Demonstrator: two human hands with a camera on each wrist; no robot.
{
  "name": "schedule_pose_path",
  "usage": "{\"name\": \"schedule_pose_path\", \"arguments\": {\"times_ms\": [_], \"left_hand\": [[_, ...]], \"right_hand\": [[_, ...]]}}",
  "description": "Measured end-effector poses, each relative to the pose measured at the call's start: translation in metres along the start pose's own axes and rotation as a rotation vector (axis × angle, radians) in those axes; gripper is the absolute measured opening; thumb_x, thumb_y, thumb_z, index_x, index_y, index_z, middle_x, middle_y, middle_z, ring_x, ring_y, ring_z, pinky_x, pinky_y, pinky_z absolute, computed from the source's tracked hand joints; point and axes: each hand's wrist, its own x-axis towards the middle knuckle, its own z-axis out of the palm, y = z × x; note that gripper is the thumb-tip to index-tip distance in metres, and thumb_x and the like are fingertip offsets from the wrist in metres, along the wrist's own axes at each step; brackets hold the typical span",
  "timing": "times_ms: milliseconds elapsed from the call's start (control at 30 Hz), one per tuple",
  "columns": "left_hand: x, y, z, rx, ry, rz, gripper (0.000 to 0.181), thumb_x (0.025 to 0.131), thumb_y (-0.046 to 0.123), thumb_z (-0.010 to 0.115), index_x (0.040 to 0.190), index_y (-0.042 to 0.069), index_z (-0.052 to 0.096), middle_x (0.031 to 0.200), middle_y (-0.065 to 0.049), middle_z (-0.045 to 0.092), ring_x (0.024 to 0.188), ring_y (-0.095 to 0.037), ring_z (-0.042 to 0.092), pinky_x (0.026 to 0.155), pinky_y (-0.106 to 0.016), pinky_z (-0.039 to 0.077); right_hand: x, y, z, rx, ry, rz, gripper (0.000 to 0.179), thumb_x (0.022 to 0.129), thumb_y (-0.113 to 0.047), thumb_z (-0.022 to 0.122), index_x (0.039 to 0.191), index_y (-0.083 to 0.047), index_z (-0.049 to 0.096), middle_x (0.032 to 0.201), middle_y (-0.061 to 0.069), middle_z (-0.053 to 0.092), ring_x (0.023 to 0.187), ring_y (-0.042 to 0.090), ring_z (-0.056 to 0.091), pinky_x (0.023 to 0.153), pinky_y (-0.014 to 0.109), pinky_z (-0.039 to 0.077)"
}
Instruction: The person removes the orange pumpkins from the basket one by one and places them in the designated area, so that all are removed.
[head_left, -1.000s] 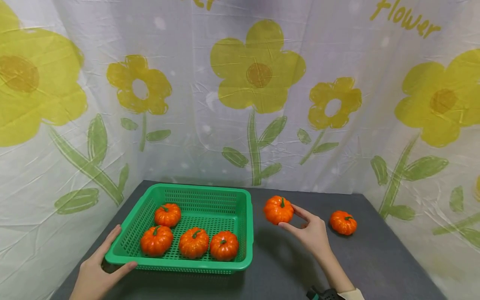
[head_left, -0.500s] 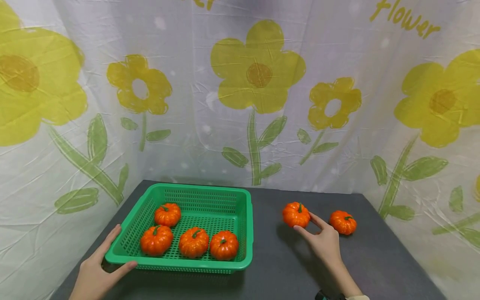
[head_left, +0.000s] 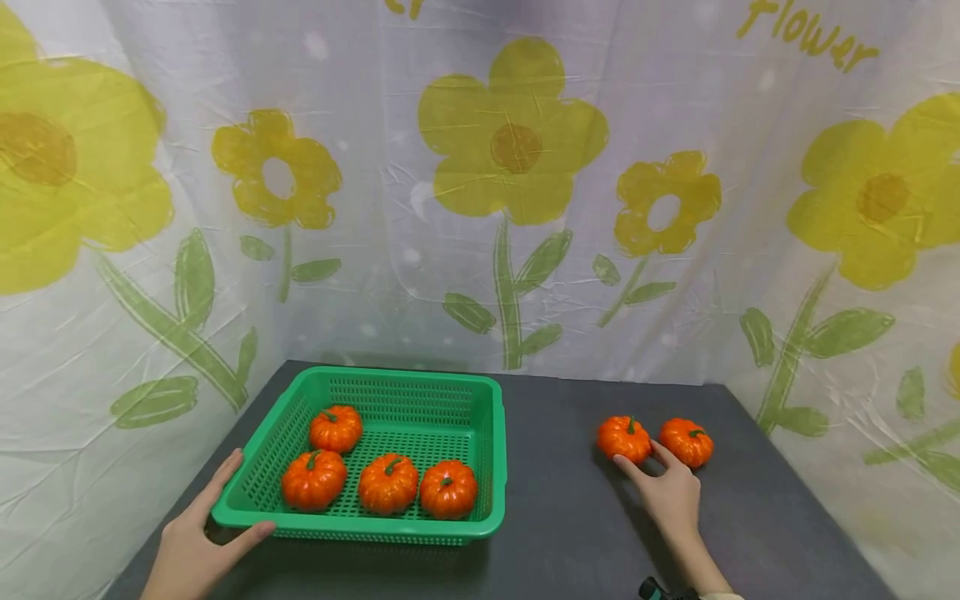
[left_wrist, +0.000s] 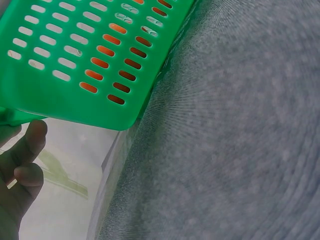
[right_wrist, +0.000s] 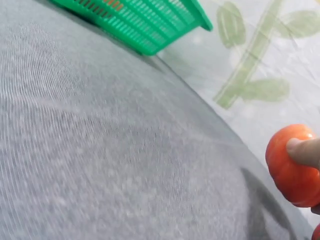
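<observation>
Orange pumpkin (head_left: 624, 439), right side of the head view: pinched between thumb and fingers of the right hand (head_left: 670, 493), beyond its palm; forearm slanting up from the lower right. Second pumpkin (head_left: 687, 443): just to its right, on the grey table (head_left: 555, 500). Left hand (head_left: 187, 537), lower left: fingers extended, spread from thumb, at the near-left corner of the green basket (head_left: 375, 527); four pumpkins (head_left: 387, 486) inside.

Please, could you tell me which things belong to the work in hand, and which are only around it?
Probably in the work:
right hand, pinching one pumpkin
left hand, touching the green basket
four pumpkins in the basket
far-right pumpkin, next to the pinched one

Only around:
flowered curtain
dark table
</observation>
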Motion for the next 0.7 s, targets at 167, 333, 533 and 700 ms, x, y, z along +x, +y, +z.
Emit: {"name": "schedule_pose_path", "arguments": {"times_ms": [167,333,533,700], "left_hand": [[0.001,0.0,0.0,0.009,-0.012,-0.007,0.111,0.087,0.041,0.089,0.172,0.028,0.018,0.17,-0.022,0.032,0.136,-0.063,0.046,0.094,-0.079,0.046],[0.0,0.0,0.0,0.013,-0.021,-0.015,0.111,0.087,0.041,0.089,0.172,0.026,0.018,0.169,-0.024,0.032,0.135,-0.063,0.046,0.094,-0.08,0.046],[-0.001,0.001,-0.001,0.005,-0.013,-0.004,0.111,0.087,0.04,0.09,0.172,0.027,0.02,0.168,-0.024,0.034,0.135,-0.062,0.047,0.093,-0.079,0.047],[-0.001,0.001,-0.002,-0.004,-0.023,-0.01,0.11,0.088,0.04,0.089,0.172,0.032,0.018,0.167,-0.025,0.035,0.135,-0.062,0.047,0.092,-0.08,0.046]], "right_hand": [[-0.001,0.008,0.0,-0.038,0.002,0.018,0.082,0.085,-0.047,0.089,0.139,0.01,0.064,0.133,0.032,0.066,0.119,0.057,0.062,0.101,0.07,0.048],[-0.003,0.013,0.001,-0.05,0.017,0.043,0.085,0.086,-0.046,0.089,0.139,0.014,0.061,0.129,0.035,0.067,0.12,0.059,0.061,0.103,0.071,0.047],[-0.002,0.018,0.004,-0.061,0.072,0.038,0.083,0.086,-0.043,0.089,0.138,0.016,0.061,0.124,0.036,0.068,0.118,0.06,0.062,0.101,0.071,0.047],[-0.001,0.017,0.005,-0.064,0.095,0.021,0.081,0.087,-0.041,0.088,0.137,0.017,0.061,0.123,0.037,0.068,0.115,0.061,0.062,0.099,0.071,0.048]]}}
